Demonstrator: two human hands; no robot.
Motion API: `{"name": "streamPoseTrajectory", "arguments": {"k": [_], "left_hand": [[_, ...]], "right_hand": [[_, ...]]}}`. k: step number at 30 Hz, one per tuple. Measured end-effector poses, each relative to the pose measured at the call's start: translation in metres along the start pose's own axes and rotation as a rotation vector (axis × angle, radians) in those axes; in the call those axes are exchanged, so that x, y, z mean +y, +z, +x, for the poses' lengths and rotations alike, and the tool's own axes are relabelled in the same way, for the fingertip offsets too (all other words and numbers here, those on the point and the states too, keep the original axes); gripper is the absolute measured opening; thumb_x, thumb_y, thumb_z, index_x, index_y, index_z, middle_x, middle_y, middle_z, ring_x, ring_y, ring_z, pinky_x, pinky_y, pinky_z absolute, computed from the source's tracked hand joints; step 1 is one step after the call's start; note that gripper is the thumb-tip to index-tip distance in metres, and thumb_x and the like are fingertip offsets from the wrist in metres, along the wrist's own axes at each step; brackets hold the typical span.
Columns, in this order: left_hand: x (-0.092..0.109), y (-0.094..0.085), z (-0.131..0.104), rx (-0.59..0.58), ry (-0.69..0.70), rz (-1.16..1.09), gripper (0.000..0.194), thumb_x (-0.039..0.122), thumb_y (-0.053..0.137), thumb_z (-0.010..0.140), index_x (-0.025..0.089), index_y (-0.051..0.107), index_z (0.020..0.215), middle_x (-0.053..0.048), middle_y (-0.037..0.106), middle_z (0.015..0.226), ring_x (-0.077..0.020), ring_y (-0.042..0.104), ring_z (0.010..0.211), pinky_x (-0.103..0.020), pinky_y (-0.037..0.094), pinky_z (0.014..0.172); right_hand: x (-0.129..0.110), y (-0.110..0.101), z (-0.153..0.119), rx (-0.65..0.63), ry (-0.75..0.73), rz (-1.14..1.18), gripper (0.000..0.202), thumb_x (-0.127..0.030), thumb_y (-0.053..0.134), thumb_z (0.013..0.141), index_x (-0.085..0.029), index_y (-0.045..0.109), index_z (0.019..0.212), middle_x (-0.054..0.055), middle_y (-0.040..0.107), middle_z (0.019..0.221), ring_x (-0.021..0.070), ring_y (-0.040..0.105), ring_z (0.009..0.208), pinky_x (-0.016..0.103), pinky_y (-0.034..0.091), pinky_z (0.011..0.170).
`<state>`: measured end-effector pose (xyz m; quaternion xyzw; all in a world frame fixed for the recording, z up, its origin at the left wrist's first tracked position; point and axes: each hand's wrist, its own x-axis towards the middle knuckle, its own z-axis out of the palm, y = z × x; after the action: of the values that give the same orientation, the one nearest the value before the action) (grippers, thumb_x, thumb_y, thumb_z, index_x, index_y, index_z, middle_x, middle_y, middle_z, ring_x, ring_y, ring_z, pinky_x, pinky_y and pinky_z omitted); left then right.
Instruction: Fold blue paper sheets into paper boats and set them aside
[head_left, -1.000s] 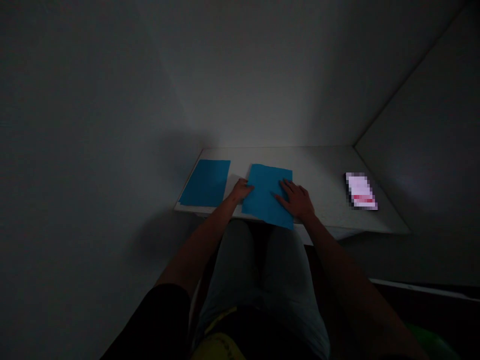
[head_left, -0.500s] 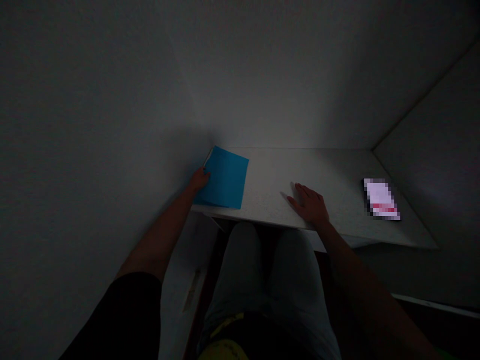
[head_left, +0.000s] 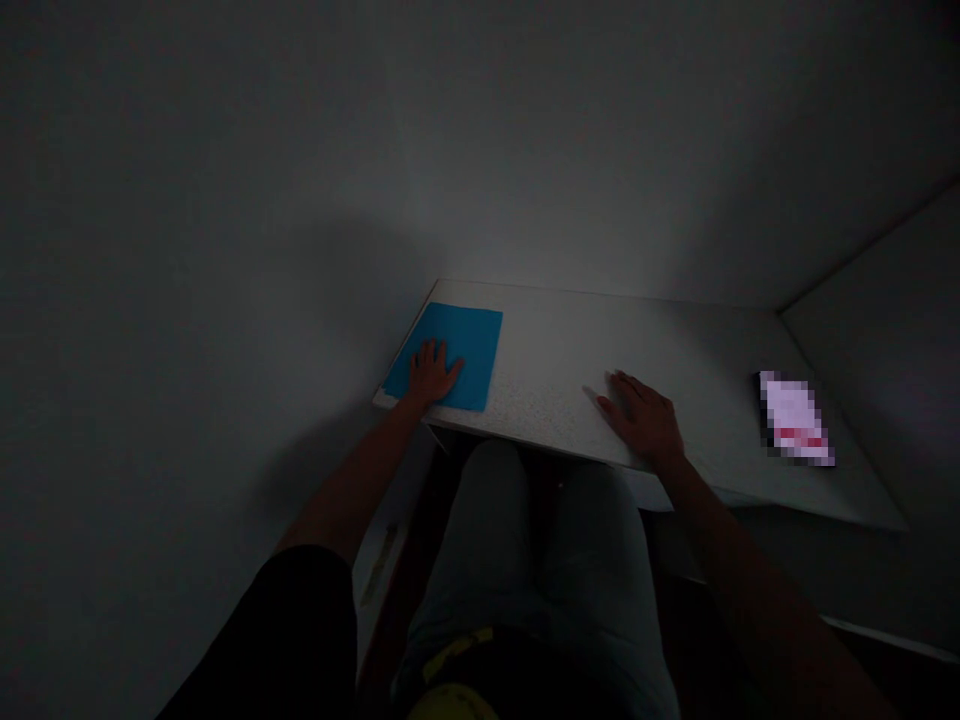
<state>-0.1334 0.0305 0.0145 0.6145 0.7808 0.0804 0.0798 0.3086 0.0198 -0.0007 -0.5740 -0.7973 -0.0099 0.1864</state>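
Note:
A flat blue square sheet or folder lies on the left end of a white desk. My left hand rests on its lower left part, palm down with the fingers spread, gripping nothing. Over the middle of the desk, close to the front edge, is my right hand. Its thumb stands apart from the fingers and it holds nothing.
Toward the desk's right end lies a device with a blurred, lit screen. Pale walls border the desk at the back, left and right. My legs are below the front edge.
My left hand has let go of the blue item's left edge and now lies spread on top of it. The blue item has gone from partly raised to flat. The view has shifted slightly.

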Motion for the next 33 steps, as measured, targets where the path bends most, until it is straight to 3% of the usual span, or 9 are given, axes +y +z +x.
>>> {"name": "streamPoseTrajectory", "arguments": {"k": [4,9,14,16,19,22,25,29,33], "left_hand": [[-0.007,-0.004,0.004,-0.060,-0.018,-0.031,0.077,0.064,0.039,0.105,0.025,0.032,0.170,-0.015,0.025,0.181,-0.0361,0.018,0.168,-0.062,0.013,0.134],[-0.013,-0.024,0.015,-0.061,-0.109,-0.019,0.078,0.067,0.057,0.097,0.026,0.045,0.161,-0.022,0.033,0.174,-0.0454,0.028,0.162,-0.068,0.027,0.127],[-0.009,-0.044,0.024,-0.039,-0.183,-0.047,0.114,0.062,0.093,0.070,0.016,0.040,0.160,-0.028,0.032,0.170,-0.0526,0.032,0.155,-0.061,0.036,0.122],[-0.008,-0.050,0.027,-0.035,-0.192,-0.080,0.116,0.053,0.098,0.067,0.013,0.039,0.158,-0.029,0.035,0.168,-0.0506,0.035,0.153,-0.055,0.036,0.123],[-0.009,-0.054,0.029,-0.036,-0.160,-0.165,0.107,0.036,0.096,0.073,0.011,0.038,0.159,-0.027,0.049,0.161,-0.0398,0.050,0.147,-0.044,0.041,0.120],[-0.011,-0.055,0.030,-0.051,-0.112,-0.213,0.074,0.022,0.081,0.085,0.015,0.051,0.152,-0.019,0.064,0.149,-0.0302,0.063,0.136,-0.037,0.048,0.113],[-0.009,-0.061,0.028,-0.034,-0.042,-0.251,0.043,0.017,0.069,0.089,0.019,0.067,0.132,-0.013,0.073,0.137,-0.0276,0.068,0.128,-0.037,0.051,0.110],[0.010,-0.075,0.021,-0.002,0.174,-0.327,0.037,0.021,0.065,0.092,0.023,0.071,0.129,-0.007,0.074,0.136,-0.0237,0.069,0.123,-0.035,0.052,0.110],[0.048,-0.088,0.011,-0.018,0.329,-0.399,0.039,0.025,0.064,0.094,0.024,0.070,0.133,-0.006,0.073,0.134,-0.0235,0.070,0.118,-0.034,0.055,0.107]], "right_hand": [[0.000,0.001,0.000,0.006,0.004,0.003,0.062,-0.060,0.042,0.109,-0.024,0.057,0.158,0.013,0.059,0.161,0.0347,0.058,0.145,0.057,0.048,0.118],[0.000,0.000,0.001,-0.002,0.008,0.015,0.063,-0.060,0.043,0.108,-0.026,0.055,0.160,0.013,0.059,0.161,0.0356,0.057,0.145,0.057,0.048,0.116],[0.000,0.000,0.002,-0.004,0.032,0.011,0.063,-0.061,0.042,0.108,-0.025,0.057,0.157,0.012,0.059,0.161,0.0351,0.058,0.144,0.056,0.049,0.115],[0.000,-0.001,0.002,-0.008,0.032,0.024,0.063,-0.061,0.041,0.108,-0.024,0.058,0.157,0.013,0.060,0.161,0.0351,0.058,0.144,0.056,0.049,0.115],[-0.002,-0.003,0.002,0.003,0.027,0.056,0.064,-0.062,0.040,0.109,-0.024,0.057,0.157,0.013,0.061,0.160,0.0355,0.059,0.144,0.058,0.048,0.116],[-0.003,-0.004,0.002,-0.003,0.035,0.045,0.065,-0.063,0.036,0.109,-0.024,0.059,0.156,0.013,0.061,0.159,0.0352,0.059,0.144,0.057,0.049,0.115],[-0.003,-0.003,0.003,-0.008,0.057,0.048,0.066,-0.065,0.035,0.109,-0.025,0.060,0.155,0.013,0.061,0.159,0.0354,0.059,0.143,0.057,0.049,0.114],[-0.001,0.000,0.003,0.002,0.072,0.101,0.065,-0.066,0.039,0.107,-0.026,0.061,0.154,0.013,0.062,0.158,0.0365,0.059,0.144,0.059,0.048,0.115],[-0.002,0.000,0.003,0.006,0.078,0.117,0.065,-0.065,0.039,0.108,-0.023,0.064,0.150,0.014,0.061,0.159,0.0345,0.057,0.146,0.057,0.045,0.119]]}}
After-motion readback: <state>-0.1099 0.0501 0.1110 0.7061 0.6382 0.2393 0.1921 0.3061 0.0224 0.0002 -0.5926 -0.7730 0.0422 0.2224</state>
